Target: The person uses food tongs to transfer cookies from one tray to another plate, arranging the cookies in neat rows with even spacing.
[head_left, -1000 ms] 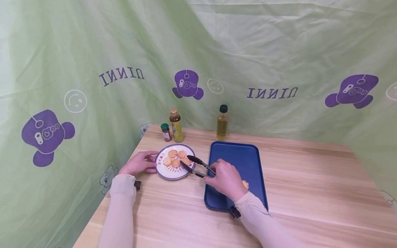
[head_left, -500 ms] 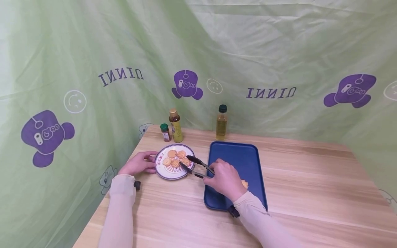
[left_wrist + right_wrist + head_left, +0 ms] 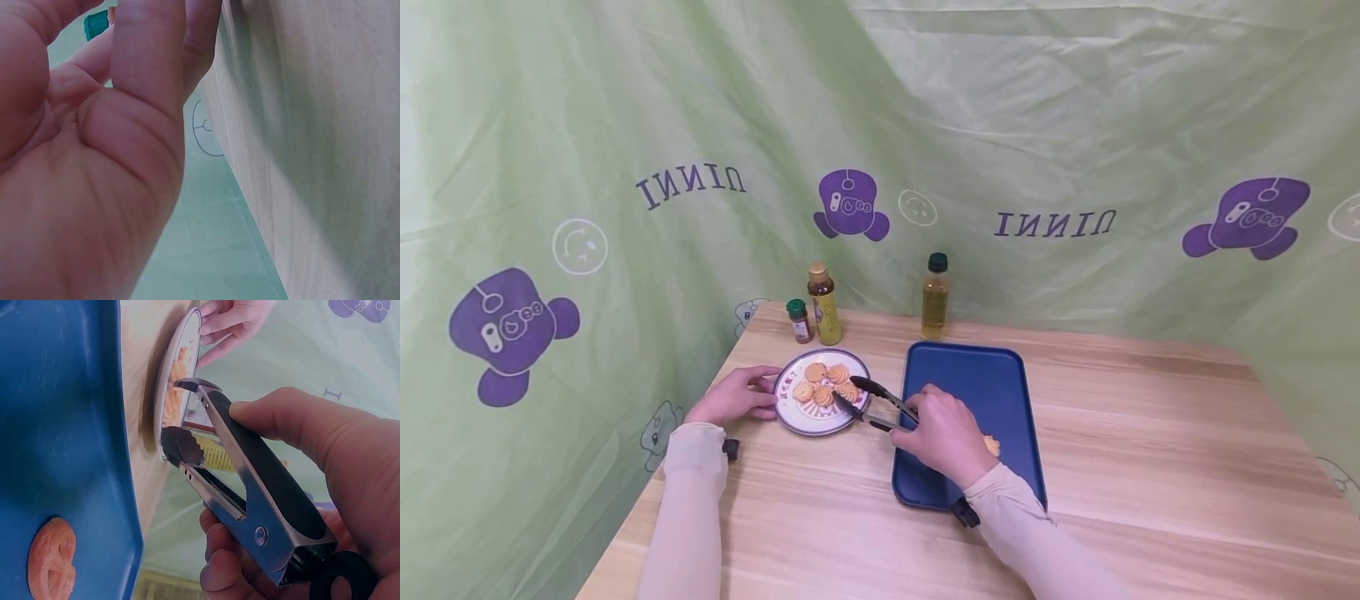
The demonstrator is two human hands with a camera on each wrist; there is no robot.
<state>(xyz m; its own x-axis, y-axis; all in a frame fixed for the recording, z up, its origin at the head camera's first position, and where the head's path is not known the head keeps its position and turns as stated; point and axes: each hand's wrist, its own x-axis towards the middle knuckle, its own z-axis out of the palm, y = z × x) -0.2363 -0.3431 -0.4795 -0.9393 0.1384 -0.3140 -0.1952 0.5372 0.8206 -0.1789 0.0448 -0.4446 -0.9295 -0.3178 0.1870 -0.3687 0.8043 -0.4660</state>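
One lone cookie point(image 3: 51, 559) sat on our blue tray point(image 3: 973, 375), and over that tray our right hand point(image 3: 943, 433) had its fingers wrapped round the tongs point(image 3: 265, 469). The parted tips were right by the other cookies point(image 3: 823, 396) on the plate point(image 3: 792, 408). Our left hand point(image 3: 736, 395), pretty relaxed, just touched the rim. Behind it we had bottles point(image 3: 934, 312).

Right hand point(image 3: 946, 435) grips tongs point(image 3: 898, 403), tips apart over the plate point(image 3: 793, 413) to its left; can't tell if they touch the cookies point(image 3: 823, 397). Left hand point(image 3: 733, 396) fingers at the plate's near-side rim. Blue tray point(image 3: 966, 367) under right hand, one cookie point(image 3: 992, 445) right of its wrist. Beyond left hand: green-capped jar point(image 3: 801, 323), gold-capped bottle point(image 3: 827, 317). Oil bottle point(image 3: 935, 308) beyond right hand.
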